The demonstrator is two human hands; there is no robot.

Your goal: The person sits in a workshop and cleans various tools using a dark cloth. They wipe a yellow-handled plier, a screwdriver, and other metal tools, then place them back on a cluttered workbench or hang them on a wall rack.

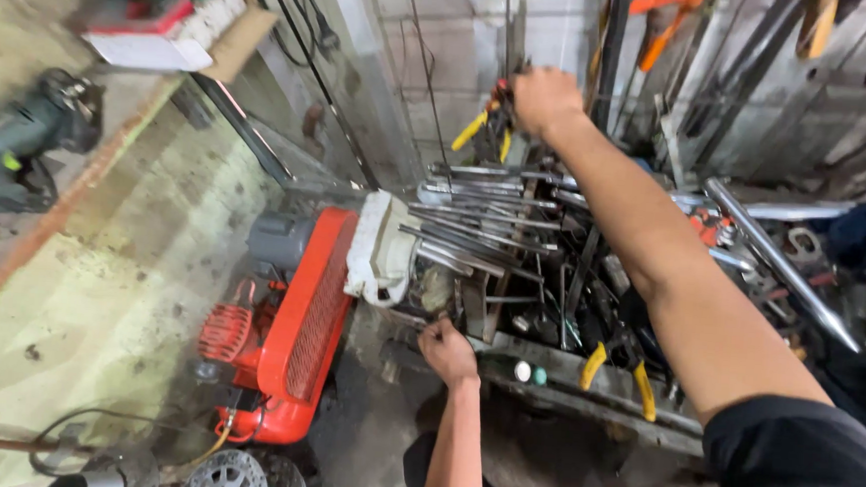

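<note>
- head view, looking down: right hand (545, 98) is stretched far out over a cluttered rack of long grey steel rods and bars (484, 232), fingers curled closed on a dark tool or rod among the yellow-handled pliers hanging at the wall (480, 126); what exactly it grips, cannot tell.
- left hand (447, 350) sits low at the front edge of the rack, fingers bent and closed against dark metal parts there, just beside a dirty white plastic jug (380, 250); whether it truly holds anything, cannot tell.
- risk: forearm crosses directly over the rod ends; dropping the arm could scrape skin on the cut tips.
- risk: pulling the gripped piece out of the tangle may drag neighbouring rods loose, towards the left hand and the orange air compressor (297, 336) below.
- risk: shiny steel tube (782, 263) lies slanted on the heap, near the elbow; a nudge could roll it off.
- risk: second yellow-handled pliers (621, 370) rest at the rack's front lip, likely to fall if the pile shifts.
</note>
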